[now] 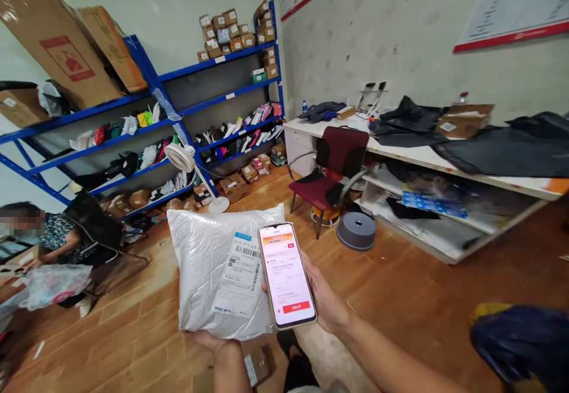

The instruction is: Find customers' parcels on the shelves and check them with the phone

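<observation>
A white plastic mailing bag (195, 274), plump and sealed, is held up in front of me, tilted slightly. Its shipping label (240, 274) with barcodes faces me. My left hand (211, 341) grips the bag from below, most of its fingers hidden behind it. My right hand (326, 298) is wrapped round a smartphone (288, 280), whose lit screen shows a white page with red buttons. The phone stands upright in front of the bag's right side and covers part of it.
Blue shelves (186, 108) with boxes and bagged goods line the back wall. A red chair (329, 162) stands by a white table (400, 144) on the right, near a grey round stool (355, 231). A white fan (180, 157) stands ahead. Another person (57, 233) sits at left.
</observation>
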Tool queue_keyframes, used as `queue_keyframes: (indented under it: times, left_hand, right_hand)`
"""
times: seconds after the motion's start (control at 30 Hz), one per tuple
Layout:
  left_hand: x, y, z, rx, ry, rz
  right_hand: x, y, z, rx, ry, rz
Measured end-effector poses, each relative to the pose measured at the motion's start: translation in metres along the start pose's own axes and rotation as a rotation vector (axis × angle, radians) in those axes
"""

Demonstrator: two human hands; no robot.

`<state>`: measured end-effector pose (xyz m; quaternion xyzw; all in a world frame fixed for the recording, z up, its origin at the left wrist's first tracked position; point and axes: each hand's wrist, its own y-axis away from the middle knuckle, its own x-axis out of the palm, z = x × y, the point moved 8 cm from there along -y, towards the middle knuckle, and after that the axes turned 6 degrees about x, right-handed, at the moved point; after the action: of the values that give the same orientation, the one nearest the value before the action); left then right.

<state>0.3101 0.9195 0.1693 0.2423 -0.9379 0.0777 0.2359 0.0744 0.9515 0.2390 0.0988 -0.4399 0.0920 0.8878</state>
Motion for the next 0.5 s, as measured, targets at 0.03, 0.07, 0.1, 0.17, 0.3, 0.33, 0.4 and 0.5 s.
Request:
queue_keyframes:
  times: [0.03, 0.07, 0.1, 0.17, 0.3, 0.33, 0.4, 0.5]
  left_hand:
    - [0.003, -0.019, -0.002, -0.009, 0.048, -0.053]
    - [0.006, -0.038, -0.003, -0.026, 0.109, -0.116]
    - [0.01, -0.055, -0.005, -0.044, 0.159, -0.169]
    - [0.018, -0.088, -0.011, -0.042, 0.158, -0.197]
    - [0.018, -0.146, -0.031, 0.126, 0.036, -0.211]
    - [0.017, -0.158, -0.033, 0.149, 0.033, -0.214]
    - [0.015, -0.178, -0.032, 0.146, 0.071, -0.241]
    - [0.016, -0.201, -0.03, 0.141, 0.198, -0.337]
  right_hand:
    - [0.005, -0.021, 0.001, -0.005, 0.008, 0.013]
    - [0.011, -0.041, 0.002, -0.01, 0.01, 0.022]
    - [0.016, -0.061, 0.003, -0.019, 0.006, 0.023]
    - [0.027, -0.098, 0.005, -0.031, -0.006, 0.028]
    - [0.048, -0.163, 0.003, -0.025, -0.007, 0.049]
    - [0.051, -0.178, 0.002, -0.02, -0.007, 0.06]
    - [0.057, -0.205, 0.001, -0.009, -0.012, 0.091]
    - [0.062, -0.244, -0.001, 0.017, -0.019, 0.135]
